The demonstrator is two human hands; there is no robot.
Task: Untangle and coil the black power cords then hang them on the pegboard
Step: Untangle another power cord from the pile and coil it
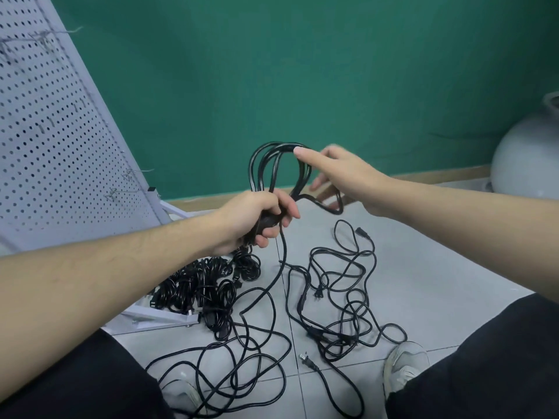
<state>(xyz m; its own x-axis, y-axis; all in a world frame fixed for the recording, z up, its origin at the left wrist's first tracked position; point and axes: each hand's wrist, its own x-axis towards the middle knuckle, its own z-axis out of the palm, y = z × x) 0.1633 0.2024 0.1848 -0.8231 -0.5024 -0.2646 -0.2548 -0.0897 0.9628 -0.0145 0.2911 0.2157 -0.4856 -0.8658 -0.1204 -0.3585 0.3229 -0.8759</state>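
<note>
The half-wound coil of black power cord stands up in my left hand, whose fingers are curled tight round the gathered loops at their base. My right hand is at three o'clock of the coil, fingers mostly straight, index finger laid against the top of the loops; the lower strand passes under its palm, and I cannot tell whether any finger is hooked on it. The cord's free tail runs down from my left fist to the floor at six o'clock, so this one is, by my reckoning, only partly wound.

On the tiled floor, a loose tangle lies at five o'clock and more slack cord sprawls at seven, both not yet coiled. A heap of finished bundles sits at eight o'clock by the stand's foot. The pegboard, at ten o'clock, carries bare hooks with no cord on them: hanging is all left to do.
</note>
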